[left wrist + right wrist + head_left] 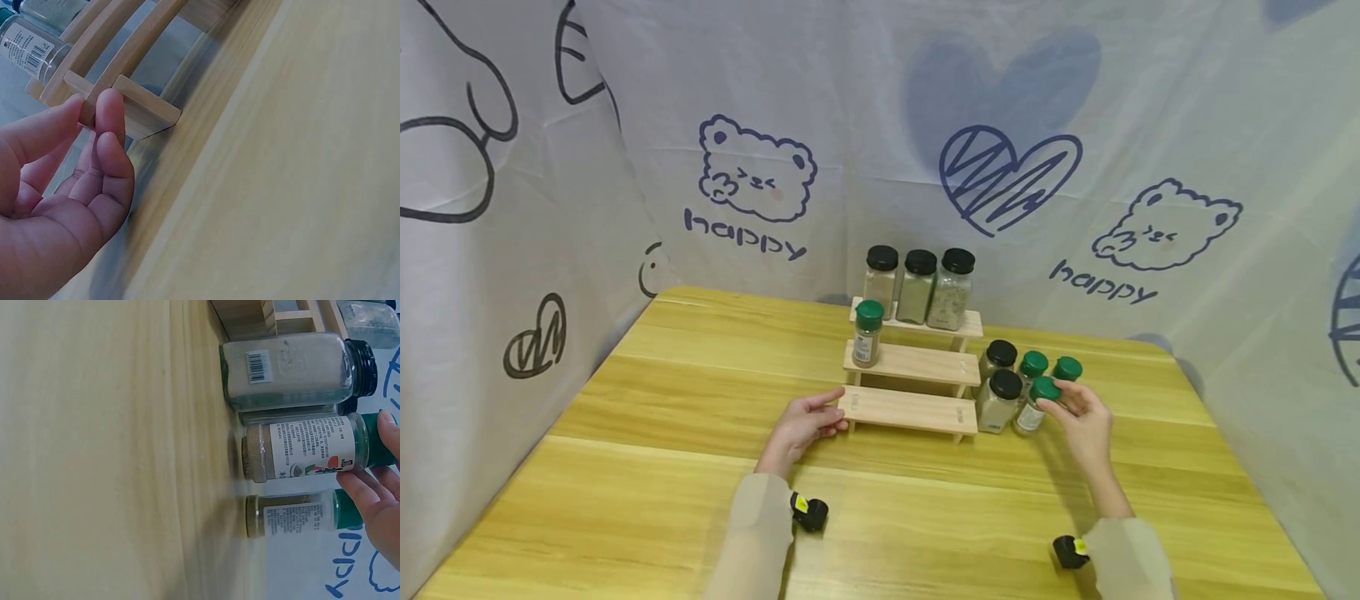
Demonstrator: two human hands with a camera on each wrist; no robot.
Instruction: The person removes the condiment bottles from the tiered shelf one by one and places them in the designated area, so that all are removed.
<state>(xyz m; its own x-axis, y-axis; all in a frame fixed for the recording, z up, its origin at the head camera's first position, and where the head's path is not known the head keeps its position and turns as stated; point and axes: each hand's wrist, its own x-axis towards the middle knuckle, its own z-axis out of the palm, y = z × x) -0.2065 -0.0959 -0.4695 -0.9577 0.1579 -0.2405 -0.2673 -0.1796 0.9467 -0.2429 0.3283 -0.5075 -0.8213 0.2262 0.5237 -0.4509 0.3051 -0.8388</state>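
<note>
My left hand (801, 429) pinches the left end of the lowest board of a three-step wooden rack (910, 408); in the left wrist view, thumb and fingertips close on the board's corner. At the right, my right hand (1086, 421) holds a green-capped spice jar (312, 447) by its cap, between thumb and fingers. The jar is upright, with brown powder and a printed label. Beside it stands a black-lidded square jar (998, 402) of pale powder. Another green-capped jar (294, 512) is on its other side.
Three black-lidded jars (917, 287) fill the rack's top step. One green-capped jar (867, 335) stands at the left of the middle step. Behind the held jar are another black-lidded jar (1000, 354) and a green-capped jar (1033, 364). A printed cloth (880, 100) hangs behind the table.
</note>
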